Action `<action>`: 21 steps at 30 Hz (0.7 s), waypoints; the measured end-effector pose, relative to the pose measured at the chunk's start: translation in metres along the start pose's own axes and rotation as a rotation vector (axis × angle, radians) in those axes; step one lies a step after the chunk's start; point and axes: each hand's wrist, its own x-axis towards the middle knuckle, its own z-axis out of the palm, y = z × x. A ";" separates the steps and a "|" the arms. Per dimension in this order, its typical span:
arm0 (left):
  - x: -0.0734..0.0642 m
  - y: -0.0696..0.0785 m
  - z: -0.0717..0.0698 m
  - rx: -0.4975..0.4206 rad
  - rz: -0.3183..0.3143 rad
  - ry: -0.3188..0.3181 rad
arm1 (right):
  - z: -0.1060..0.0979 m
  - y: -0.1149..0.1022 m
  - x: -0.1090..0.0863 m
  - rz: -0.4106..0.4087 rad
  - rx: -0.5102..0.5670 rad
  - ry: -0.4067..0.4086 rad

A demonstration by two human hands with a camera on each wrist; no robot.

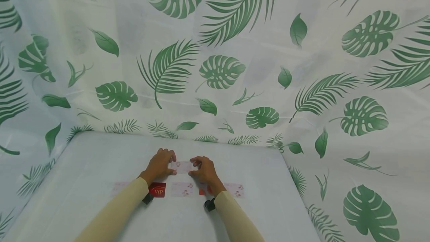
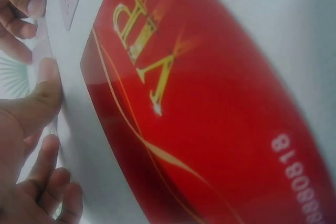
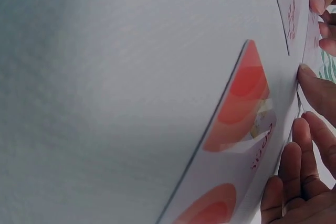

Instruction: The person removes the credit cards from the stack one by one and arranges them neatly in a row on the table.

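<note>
A pale pink card (image 1: pixel 181 167) with a faint floral print lies between my two hands at the middle of the table. My left hand (image 1: pixel 159 166) holds its left end, thumb at the near corner and fingertips at the far one. Across from it, my right hand (image 1: pixel 205 171) holds the right end in the same way, its thumb (image 3: pixel 317 87) near the card's edge. Just below my left wrist sits a red VIP card (image 2: pixel 199 93) with gold letters. A card with orange-red shapes (image 3: pixel 239 108) lies under my right wrist, partly covered by it in the head view.
Nearer me, a row of cards includes another floral card (image 1: pixel 182 189) in the centre, one at the right (image 1: pixel 235 189) and a pale card (image 1: pixel 119 187) partly behind the left sleeve. The white table (image 1: pixel 262 182) meets a leaf-printed curtain (image 1: pixel 228 96) at its back edge.
</note>
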 end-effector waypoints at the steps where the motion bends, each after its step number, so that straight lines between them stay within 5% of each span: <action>1: 0.000 0.001 0.000 -0.007 -0.003 -0.001 | 0.000 0.000 0.000 0.000 0.000 -0.001; 21: -0.007 0.006 0.006 -0.062 -0.039 0.045 | 0.004 -0.003 -0.005 0.015 0.091 0.028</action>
